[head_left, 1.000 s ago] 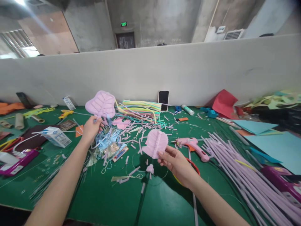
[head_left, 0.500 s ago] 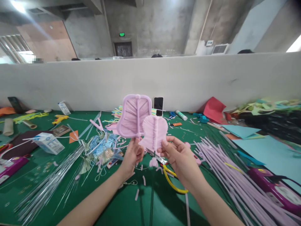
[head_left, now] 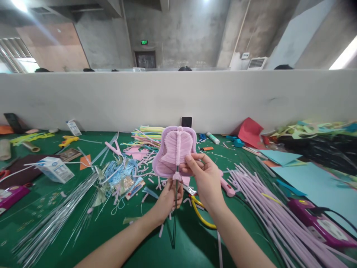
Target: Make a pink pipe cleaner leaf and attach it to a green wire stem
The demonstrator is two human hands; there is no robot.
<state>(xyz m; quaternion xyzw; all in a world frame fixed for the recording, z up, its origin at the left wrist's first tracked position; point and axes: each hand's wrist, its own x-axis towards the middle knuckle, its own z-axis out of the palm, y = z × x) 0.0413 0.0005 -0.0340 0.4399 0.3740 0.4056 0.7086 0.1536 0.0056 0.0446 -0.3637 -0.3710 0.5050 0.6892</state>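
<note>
Two lilac pipe-cleaner leaf shapes (head_left: 174, 150) are stacked one against the other above the middle of the green table (head_left: 117, 238). My left hand (head_left: 169, 197) is closed round their thin dark stem (head_left: 175, 219), which hangs down to the table. My right hand (head_left: 202, 175) pinches the lower right edge of the leaf shapes between thumb and fingers. Only the front leaf's ribbed face shows; the one behind is mostly hidden.
Yellow-handled scissors (head_left: 199, 212) and a pink glue gun (head_left: 226, 186) lie under my right hand. Several lilac pipe cleaners (head_left: 267, 208) fan out to the right, silver wires (head_left: 50, 227) to the left. A small milk carton (head_left: 54, 169), coloured paper scraps (head_left: 139, 156) and a phone (head_left: 186, 122) stand further back.
My hands have come together, bringing the two leaf shapes from side by side to overlapping. My left hand has slid down from the leaf's base to the stem.
</note>
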